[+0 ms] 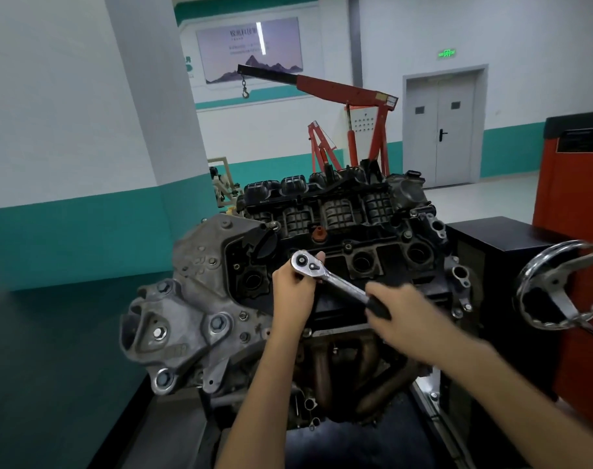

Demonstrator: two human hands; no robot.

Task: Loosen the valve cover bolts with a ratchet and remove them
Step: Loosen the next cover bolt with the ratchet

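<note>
My left hand [293, 289] wraps the head of the chrome steel ratchet [332, 275] over the black valve cover [383, 247]. My blurred right hand [403, 311] grips the ratchet's black handle. The socket is hidden; if it sits crooked, my pull may slip and round a bolt.

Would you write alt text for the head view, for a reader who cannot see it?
A person holds a chrome ratchet over a black valve cover: the left hand grips its head and the right hand grips its black handle. A red engine hoist stands behind.
</note>
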